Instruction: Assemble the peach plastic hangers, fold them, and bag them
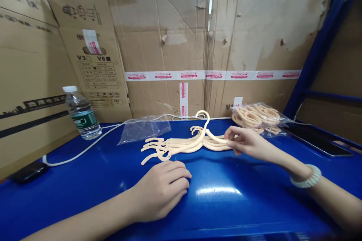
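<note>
A loose stack of several cream plastic hangers (181,144) lies on the blue table (220,196), hooks pointing back. My right hand (246,143) pinches the right end of the top hanger. My left hand (162,192) rests palm down on the table just in front of the stack's left end, fingers curled loosely, holding nothing. A beaded bracelet (307,179) circles my right wrist.
A clear bag of more cream hangers (258,117) lies at the back right, an empty clear bag (143,128) at the back left. A water bottle (82,113), a white cable (85,150), a dark phone (28,172) and a tablet (313,139) lie around. Cardboard walls (169,49) stand behind.
</note>
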The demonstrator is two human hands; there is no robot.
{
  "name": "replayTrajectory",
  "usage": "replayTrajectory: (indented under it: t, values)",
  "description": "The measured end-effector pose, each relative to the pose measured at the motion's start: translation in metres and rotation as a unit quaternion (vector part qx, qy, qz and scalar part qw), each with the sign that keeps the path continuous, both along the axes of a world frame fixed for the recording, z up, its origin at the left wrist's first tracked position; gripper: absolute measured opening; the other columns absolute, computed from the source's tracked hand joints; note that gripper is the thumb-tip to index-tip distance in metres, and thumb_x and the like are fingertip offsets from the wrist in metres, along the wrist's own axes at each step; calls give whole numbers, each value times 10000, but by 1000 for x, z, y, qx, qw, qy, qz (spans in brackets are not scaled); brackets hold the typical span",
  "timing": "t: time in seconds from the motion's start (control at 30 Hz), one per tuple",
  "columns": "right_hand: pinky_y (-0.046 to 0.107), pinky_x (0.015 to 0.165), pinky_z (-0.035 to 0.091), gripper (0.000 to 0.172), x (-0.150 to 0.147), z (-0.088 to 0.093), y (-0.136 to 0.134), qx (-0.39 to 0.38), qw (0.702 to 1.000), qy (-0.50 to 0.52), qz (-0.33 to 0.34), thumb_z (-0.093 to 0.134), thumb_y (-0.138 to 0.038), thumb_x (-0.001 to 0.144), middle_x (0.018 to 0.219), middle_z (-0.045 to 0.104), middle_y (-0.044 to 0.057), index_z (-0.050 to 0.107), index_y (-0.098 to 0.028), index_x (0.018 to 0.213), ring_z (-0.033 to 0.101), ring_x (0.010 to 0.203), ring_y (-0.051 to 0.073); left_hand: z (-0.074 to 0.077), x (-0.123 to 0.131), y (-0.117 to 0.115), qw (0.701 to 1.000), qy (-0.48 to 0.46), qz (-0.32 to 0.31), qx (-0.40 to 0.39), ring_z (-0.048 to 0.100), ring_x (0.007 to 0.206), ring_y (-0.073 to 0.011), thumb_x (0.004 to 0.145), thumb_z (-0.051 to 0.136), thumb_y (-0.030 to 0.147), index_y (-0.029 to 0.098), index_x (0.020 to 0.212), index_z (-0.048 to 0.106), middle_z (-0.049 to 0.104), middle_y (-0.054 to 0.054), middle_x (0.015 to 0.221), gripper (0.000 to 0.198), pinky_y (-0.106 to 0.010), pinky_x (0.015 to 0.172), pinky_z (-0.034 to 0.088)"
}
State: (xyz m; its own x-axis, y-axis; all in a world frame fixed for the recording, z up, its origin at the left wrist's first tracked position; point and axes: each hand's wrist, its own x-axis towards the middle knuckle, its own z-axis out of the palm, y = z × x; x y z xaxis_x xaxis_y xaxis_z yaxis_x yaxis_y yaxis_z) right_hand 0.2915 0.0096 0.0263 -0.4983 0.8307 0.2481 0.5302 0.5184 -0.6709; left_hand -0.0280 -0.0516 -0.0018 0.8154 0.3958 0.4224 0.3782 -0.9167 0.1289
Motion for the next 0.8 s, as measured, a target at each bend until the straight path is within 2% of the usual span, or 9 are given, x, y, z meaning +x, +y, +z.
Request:
replayTrajectory:
  t: [0.07,0.23,0.37,0.47,0.57,0.63,0.73,0.8]
  values:
    - [267,558,459,117,0,-1,0,-2,999,-54,2,526,-313,889,627,613,-12,509,-197,885,603,574,161,-1,-1,-1,999,25,15,36,584,1055,-242,929,446,129,172,1000,595,660,-89,1123,170,-376,903,465]
    - [285,629,427,68,-1,-3,0,84,978,-192,-12,617,-257,809,770,658,28,612,-189,802,599,711,189,-4,-6,7,996,11,93,2,594,1055,-235,920,471,174,198,1040,581,648,-77,1153,164,-384,908,479]
    - [321,743,431,43,-3,-2,-2,127,964,-233,4,632,-186,796,837,642,42,627,-185,754,584,824,209,-4,-6,7,992,17,125,-15,557,1114,-248,922,466,205,205,1082,583,612,-87,1197,199,-416,968,453]
    - [343,778,452,36,-5,-2,-4,150,961,-233,-9,620,-164,793,938,606,68,621,-181,824,569,886,225,-3,-5,6,988,23,154,-20,513,1187,-269,929,474,259,205,1184,560,567,-101,1283,274,-436,1015,425]
    - [391,844,473,210,-9,-8,-5,172,960,-220,-13,554,-162,832,1082,583,119,593,-162,1038,567,972,248,-6,-7,7,982,31,181,-39,451,1276,-295,940,476,348,227,1289,526,507,-98,1387,373,-462,1073,371]
    - [452,948,445,337,-13,-16,-5,178,960,-218,-1,490,-231,905,1225,556,167,529,-137,1226,540,1114,284,-11,-11,9,977,41,201,-55,349,1364,-329,948,460,427,243,1395,446,403,-100,1490,484,-513,1123,285]
    - [559,1086,304,597,-19,-31,-3,174,953,-250,0,389,-473,975,1459,392,223,356,-99,1439,337,1361,364,-18,-16,14,966,80,229,-86,168,1439,-374,955,401,527,267,1513,216,191,-100,1582,643,-605,1144,123]
    - [591,1119,226,719,-23,-38,0,167,946,-279,-9,318,-579,968,1521,279,231,283,-80,1485,227,1413,380,-20,-18,18,960,106,236,-104,100,1448,-382,954,368,566,278,1521,130,114,-95,1590,679,-626,1138,65]
